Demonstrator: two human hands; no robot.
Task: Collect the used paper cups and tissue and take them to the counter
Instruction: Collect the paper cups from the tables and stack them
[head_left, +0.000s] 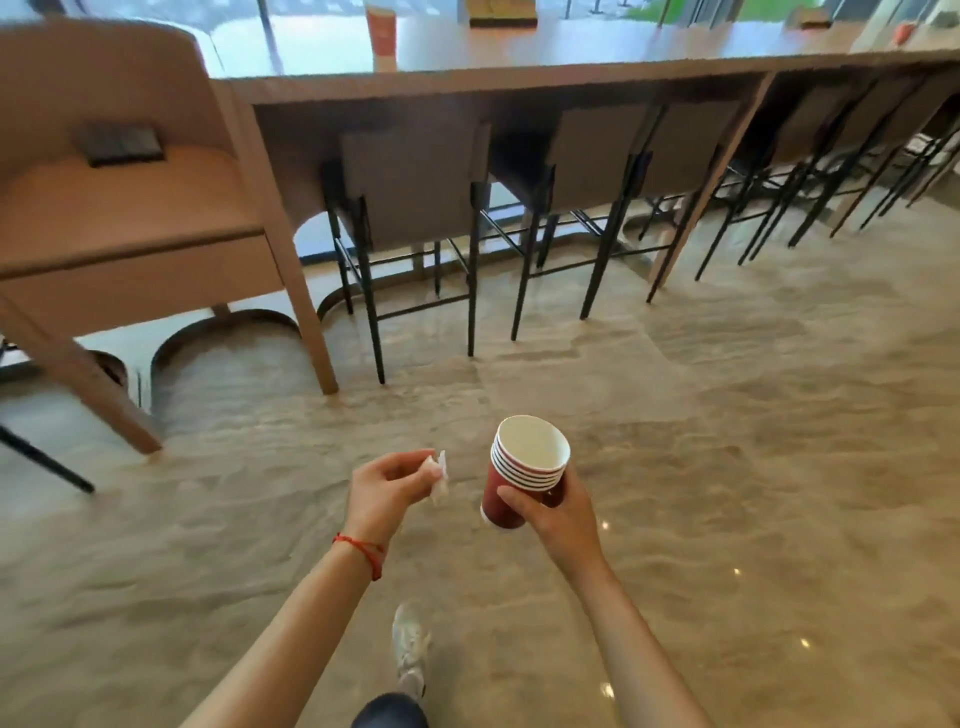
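Most of the tissue (439, 475) is tucked behind the left hand's (387, 491) fingers, only a white scrap poking out, and the right hand (550, 512) covers the lower side of the cup stack (522, 470). Up top, the counter's (519, 67) red cup (382, 34) and box (501, 13) are blurred and clipped by the edge. The chair (119, 208) runs off left.

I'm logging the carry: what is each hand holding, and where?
Left hand pinches a crumpled white tissue at its edge; right hand grips the stack of red paper cups around its side.
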